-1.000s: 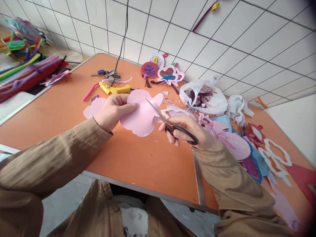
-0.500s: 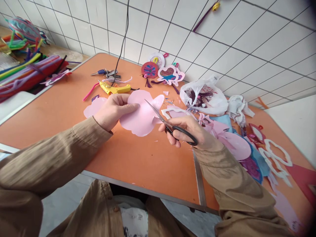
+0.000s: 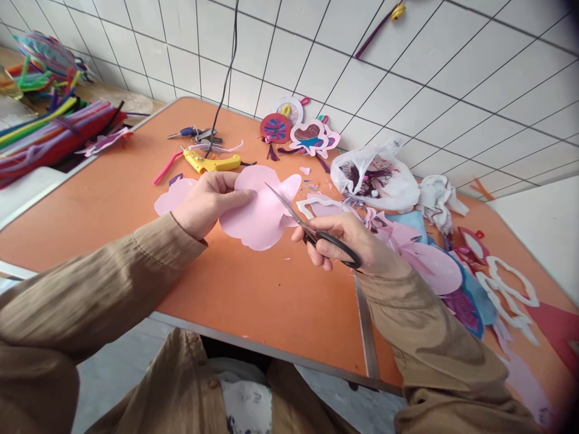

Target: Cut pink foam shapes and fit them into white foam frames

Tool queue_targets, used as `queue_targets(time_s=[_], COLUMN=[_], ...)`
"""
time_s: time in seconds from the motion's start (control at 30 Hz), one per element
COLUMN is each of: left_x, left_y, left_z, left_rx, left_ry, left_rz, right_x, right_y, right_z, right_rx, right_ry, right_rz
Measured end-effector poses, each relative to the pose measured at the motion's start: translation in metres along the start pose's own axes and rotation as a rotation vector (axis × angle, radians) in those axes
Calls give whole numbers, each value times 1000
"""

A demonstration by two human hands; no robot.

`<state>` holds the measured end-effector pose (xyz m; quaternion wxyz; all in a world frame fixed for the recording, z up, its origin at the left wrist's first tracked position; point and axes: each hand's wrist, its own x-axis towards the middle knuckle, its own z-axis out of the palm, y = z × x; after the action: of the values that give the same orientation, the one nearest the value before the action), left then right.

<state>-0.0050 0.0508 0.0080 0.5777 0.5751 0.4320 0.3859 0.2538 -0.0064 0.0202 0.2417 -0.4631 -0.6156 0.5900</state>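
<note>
My left hand (image 3: 212, 202) pinches the left edge of a pink paper piece (image 3: 251, 220) with a scalloped outline, thumb on top. My right hand (image 3: 341, 241) is closed around the black handles of a pair of scissors (image 3: 289, 210), whose blades point up and left across the paper. The blades look nearly together. A narrow flap of the pink paper sticks out at its right side, behind the blades. Partly hidden by my left hand, another pink paper piece (image 3: 174, 196) lies on the orange table (image 3: 253, 295).
A yellow glue gun (image 3: 212, 161) with a cord lies behind my left hand. Finished paper ornaments (image 3: 312, 137) rest by the tiled wall. On the right are a white plastic bag (image 3: 398, 184) and paper scraps (image 3: 434, 268). Pipe cleaners (image 3: 58, 135) are piled at the left.
Almost nothing differs. The view has shifted very slightly, while both hands, the pink paper and the scissors keep the same positions relative to each other.
</note>
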Motion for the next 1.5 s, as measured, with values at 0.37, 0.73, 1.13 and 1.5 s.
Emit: queue_targets(time_s=[0.37, 0.73, 1.13, 1.5], left_x=[1, 2, 3, 3], left_y=[-2, -5, -4, -4], left_z=[0, -2, -2, -2], left_rx=[-31, -65, -64, -27], left_ry=[-1, 10, 17, 34], left_rz=[10, 38, 24, 26], right_x=[0, -3, 0, 0], right_y=[-4, -10, -5, -6], right_z=[3, 6, 3, 2], right_rx=[-31, -38, -30, -71], right_ry=[27, 52, 45, 87], right_rz=[23, 49, 37, 37])
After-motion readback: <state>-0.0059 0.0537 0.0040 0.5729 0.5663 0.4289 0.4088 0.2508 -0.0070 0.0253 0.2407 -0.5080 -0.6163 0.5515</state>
